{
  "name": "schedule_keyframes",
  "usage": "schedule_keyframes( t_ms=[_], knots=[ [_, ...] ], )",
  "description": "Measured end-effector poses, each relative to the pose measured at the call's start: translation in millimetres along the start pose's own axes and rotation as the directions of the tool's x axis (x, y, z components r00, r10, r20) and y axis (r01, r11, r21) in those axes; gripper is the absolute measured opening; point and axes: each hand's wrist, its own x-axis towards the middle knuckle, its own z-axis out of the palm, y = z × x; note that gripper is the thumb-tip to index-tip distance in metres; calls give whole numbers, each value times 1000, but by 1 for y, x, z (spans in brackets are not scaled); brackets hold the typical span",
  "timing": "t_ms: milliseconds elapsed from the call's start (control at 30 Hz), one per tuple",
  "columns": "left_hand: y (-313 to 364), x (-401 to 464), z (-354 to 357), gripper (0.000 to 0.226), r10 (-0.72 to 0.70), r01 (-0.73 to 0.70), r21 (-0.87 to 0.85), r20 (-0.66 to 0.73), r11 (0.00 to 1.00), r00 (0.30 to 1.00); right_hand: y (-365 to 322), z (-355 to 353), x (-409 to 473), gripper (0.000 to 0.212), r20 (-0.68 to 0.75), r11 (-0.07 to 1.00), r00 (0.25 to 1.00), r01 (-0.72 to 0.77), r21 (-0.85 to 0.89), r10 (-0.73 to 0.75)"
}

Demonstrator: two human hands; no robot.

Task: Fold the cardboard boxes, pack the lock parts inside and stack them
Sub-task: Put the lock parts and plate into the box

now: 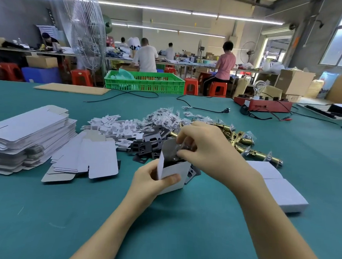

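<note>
Our left hand [153,178] grips the blank white box [174,175]; our right hand [202,148] pinches a small clear bag [182,149] at its mouth; we read no writing.

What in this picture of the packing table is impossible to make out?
- Head view: contents of the open white box; its walls and the right hand hide them.
- The small item pinched by the right hand: covered by fingers, blurred.
- Print on the small plastic bags: too small.
- Finished white boxes: partly behind the right forearm.
- Left hand fingers behind the box: hidden.
</note>
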Motion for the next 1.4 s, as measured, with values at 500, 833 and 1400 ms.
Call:
schedule_keyframes(
  t_ms=[500,833,1400],
  knots=[
    [-5,4,-2,34,-46,48,-118,19,992,999,28,15,1,15,-233,878,930,-154,454,284],
    [-4,2,1,43,2,38,-200,193,979,981,19,70,-10,26,147,294,817,-360,886,557],
    [9,3,6,67,-122,176,-369,163,913,979,17,107,-21,64,65,190,824,-205,960,562]
  ],
)
